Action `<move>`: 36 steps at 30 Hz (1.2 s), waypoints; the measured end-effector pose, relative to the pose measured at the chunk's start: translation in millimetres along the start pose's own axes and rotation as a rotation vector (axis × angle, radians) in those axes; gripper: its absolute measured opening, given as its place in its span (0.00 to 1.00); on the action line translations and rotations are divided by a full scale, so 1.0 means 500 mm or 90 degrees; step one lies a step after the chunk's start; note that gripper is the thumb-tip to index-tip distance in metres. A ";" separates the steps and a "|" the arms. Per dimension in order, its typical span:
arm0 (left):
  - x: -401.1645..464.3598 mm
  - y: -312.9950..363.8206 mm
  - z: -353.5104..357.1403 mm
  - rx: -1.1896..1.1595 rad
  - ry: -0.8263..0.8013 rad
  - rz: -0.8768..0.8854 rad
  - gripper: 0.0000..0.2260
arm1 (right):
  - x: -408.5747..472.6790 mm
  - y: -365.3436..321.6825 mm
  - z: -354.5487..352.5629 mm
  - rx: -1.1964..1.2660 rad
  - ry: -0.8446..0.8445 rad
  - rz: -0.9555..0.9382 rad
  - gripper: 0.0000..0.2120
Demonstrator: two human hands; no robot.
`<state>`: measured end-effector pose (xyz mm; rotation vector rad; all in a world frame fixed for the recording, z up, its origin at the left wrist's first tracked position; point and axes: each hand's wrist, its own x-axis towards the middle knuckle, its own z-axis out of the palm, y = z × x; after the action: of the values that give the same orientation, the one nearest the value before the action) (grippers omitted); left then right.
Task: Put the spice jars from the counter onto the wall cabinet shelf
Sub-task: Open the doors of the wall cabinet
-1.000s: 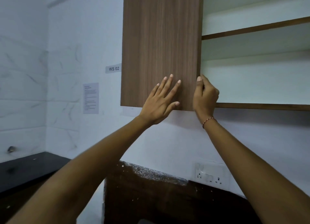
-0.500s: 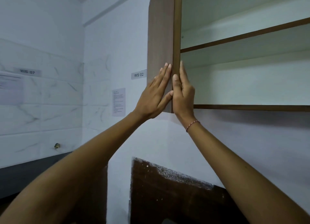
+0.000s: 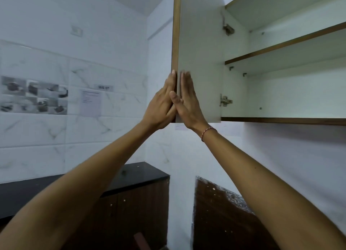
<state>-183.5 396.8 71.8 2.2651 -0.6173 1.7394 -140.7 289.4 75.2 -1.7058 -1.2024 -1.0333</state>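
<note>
Both hands meet at the free edge of the open cabinet door (image 3: 198,62) in the centre of the frame. My left hand (image 3: 161,103) lies flat against the door's outer side, fingers straight and pointing up; my right hand (image 3: 187,100) lies flat on the pale inner face, its thumb crossing the edge toward the left hand. Neither hand closes around anything: the palms sandwich the door between them. A red thread bracelet (image 3: 207,132) circles my right wrist.

Behind the door, at the right of the frame, the wall cabinet (image 3: 280,119) stands open, with a brown-edged shelf (image 3: 280,49) across its upper part and two metal hinges (image 3: 225,101) on its left wall. No spice jars show anywhere in this view.

Lower left, a black counter (image 3: 131,175) runs along the tiled wall above dark wooden doors. Farther back on that wall hang a printed sheet (image 3: 91,103) and a strip of grey photographs (image 3: 33,95).
</note>
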 end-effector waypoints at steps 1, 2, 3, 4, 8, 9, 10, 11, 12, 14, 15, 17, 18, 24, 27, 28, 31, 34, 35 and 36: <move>-0.007 -0.016 -0.009 0.020 -0.018 -0.011 0.30 | 0.005 0.007 0.020 -0.023 -0.015 -0.003 0.32; -0.013 -0.032 -0.017 0.037 -0.034 -0.019 0.30 | 0.010 0.012 0.039 -0.045 -0.027 -0.009 0.33; -0.018 -0.049 -0.024 0.054 -0.048 -0.021 0.30 | 0.017 0.017 0.057 -0.064 -0.036 -0.014 0.34; -0.022 -0.067 -0.030 0.070 -0.063 -0.022 0.30 | 0.025 0.021 0.074 -0.081 -0.043 -0.017 0.34; -0.025 -0.128 -0.044 0.151 -0.112 -0.086 0.32 | 0.052 0.034 0.132 -0.133 -0.062 -0.018 0.35; -0.026 -0.142 -0.044 0.175 -0.115 -0.100 0.33 | 0.057 0.038 0.145 -0.149 -0.067 -0.016 0.36; -0.028 -0.156 -0.042 0.197 -0.118 -0.109 0.33 | 0.060 0.044 0.157 -0.164 -0.071 -0.010 0.36; -0.030 -0.169 -0.040 0.215 -0.121 -0.117 0.33 | 0.064 0.049 0.168 -0.173 -0.075 -0.001 0.37; -0.032 -0.181 -0.039 0.229 -0.129 -0.127 0.33 | 0.066 0.055 0.179 -0.175 -0.081 0.012 0.37; -0.035 -0.201 -0.037 0.250 -0.155 -0.145 0.31 | 0.071 0.068 0.199 -0.173 -0.102 0.033 0.37; -0.038 -0.212 -0.037 0.267 -0.171 -0.145 0.30 | 0.073 0.075 0.207 -0.182 -0.118 0.037 0.37; -0.048 -0.237 -0.034 0.335 -0.200 -0.129 0.28 | 0.077 0.088 0.223 -0.218 -0.159 0.039 0.37; -0.054 -0.250 -0.032 0.385 -0.214 -0.113 0.28 | 0.079 0.093 0.231 -0.234 -0.180 0.040 0.37; -0.084 -0.303 -0.022 0.579 -0.258 -0.043 0.27 | 0.071 0.120 0.278 -0.313 -0.217 0.007 0.40; -0.085 -0.308 -0.020 0.587 -0.250 -0.024 0.27 | 0.071 0.123 0.286 -0.314 -0.191 -0.006 0.41; -0.086 -0.307 -0.019 0.588 -0.248 -0.024 0.28 | 0.072 0.122 0.285 -0.305 -0.192 -0.007 0.41; -0.098 -0.299 -0.007 0.582 -0.231 -0.035 0.28 | 0.063 0.123 0.275 -0.283 -0.189 -0.013 0.40; -0.128 -0.270 0.027 0.562 -0.212 -0.065 0.30 | 0.020 0.130 0.255 -0.298 -0.163 -0.030 0.41; -0.139 -0.257 0.044 0.547 -0.197 -0.081 0.30 | -0.001 0.134 0.248 -0.303 -0.151 -0.031 0.41; -0.150 -0.241 0.063 0.531 -0.181 -0.093 0.31 | -0.025 0.138 0.240 -0.304 -0.139 -0.028 0.40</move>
<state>-117.6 505.3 0.9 3.0189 0.3196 1.8249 -56.4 379.1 10.9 -2.2156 -1.1946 -1.2599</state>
